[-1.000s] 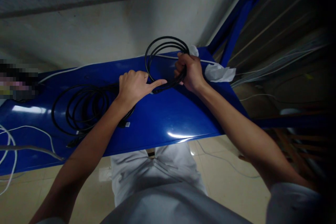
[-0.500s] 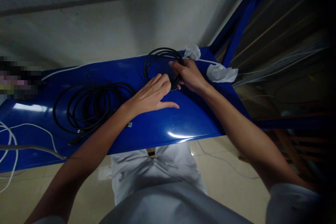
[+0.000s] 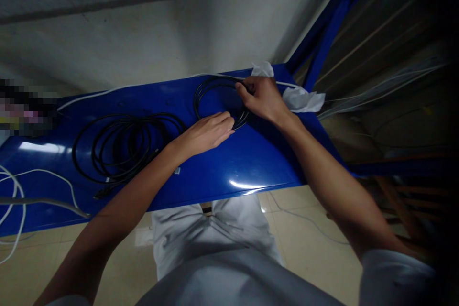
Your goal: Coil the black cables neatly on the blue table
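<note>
A coil of black cable [image 3: 197, 98] lies toward the back right of the blue table [image 3: 258, 162]. My right hand [image 3: 263, 98] is closed on the coil's right side, its thumb over the loops. At the front of the same coil, my left hand [image 3: 213, 130] has its fingers closed around the cable. The left fingertips are partly hidden. To the left, a larger, looser pile of black cable [image 3: 118, 146] rests on the table, partly behind my left forearm.
Crumpled white tissues [image 3: 304, 100] lie at the right end. A white cable [image 3: 103, 92] runs along the back edge by the wall. More white and grey cables [image 3: 16, 191] hang over the left front edge. A blue metal frame [image 3: 326, 28] rises at the right.
My left thumb, stretched out before, has come in against the fingers on the cable. My right hand has turned and shifted slightly, and the coil lies lower and flatter.
</note>
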`<state>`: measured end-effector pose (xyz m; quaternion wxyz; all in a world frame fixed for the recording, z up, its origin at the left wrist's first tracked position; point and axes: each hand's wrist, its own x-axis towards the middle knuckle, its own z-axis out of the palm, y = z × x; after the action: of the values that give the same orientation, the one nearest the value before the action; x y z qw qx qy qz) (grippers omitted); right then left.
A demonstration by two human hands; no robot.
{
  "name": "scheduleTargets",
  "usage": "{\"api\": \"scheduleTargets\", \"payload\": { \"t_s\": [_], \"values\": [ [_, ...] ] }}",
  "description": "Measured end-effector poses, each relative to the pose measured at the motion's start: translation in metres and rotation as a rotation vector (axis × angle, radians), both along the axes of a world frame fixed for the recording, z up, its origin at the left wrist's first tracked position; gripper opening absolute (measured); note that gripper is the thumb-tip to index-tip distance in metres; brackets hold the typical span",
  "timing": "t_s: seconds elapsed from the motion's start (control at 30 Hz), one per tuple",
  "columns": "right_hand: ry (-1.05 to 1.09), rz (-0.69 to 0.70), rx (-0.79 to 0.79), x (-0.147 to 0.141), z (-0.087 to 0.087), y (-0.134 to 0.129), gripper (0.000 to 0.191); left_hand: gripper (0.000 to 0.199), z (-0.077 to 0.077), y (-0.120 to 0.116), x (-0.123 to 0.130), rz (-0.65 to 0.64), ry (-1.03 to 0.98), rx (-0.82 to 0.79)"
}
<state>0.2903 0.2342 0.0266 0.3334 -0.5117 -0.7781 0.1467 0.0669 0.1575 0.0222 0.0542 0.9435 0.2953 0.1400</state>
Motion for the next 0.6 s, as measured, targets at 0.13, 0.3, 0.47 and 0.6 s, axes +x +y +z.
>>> {"api": "scheduleTargets", "payload": {
  "t_s": [0.13,0.3,0.47,0.6],
  "values": [
    [-0.015,0.057,-0.028,0.006,-0.003,0.004,0.053,0.025,0.004,-0.001,-0.001,-0.025,0.0,-0.061],
    [0.169,0.115,-0.082,0.008,-0.011,0.008,0.057,0.023,0.004,-0.001,-0.002,-0.045,0.02,-0.012],
    [0.295,0.134,-0.147,0.006,-0.011,0.007,0.064,0.02,0.005,-0.004,-0.004,-0.029,0.073,0.087],
    [0.264,0.179,-0.189,0.008,-0.009,0.009,0.067,0.022,0.015,-0.003,-0.009,-0.035,0.093,0.183]
  ]
}}
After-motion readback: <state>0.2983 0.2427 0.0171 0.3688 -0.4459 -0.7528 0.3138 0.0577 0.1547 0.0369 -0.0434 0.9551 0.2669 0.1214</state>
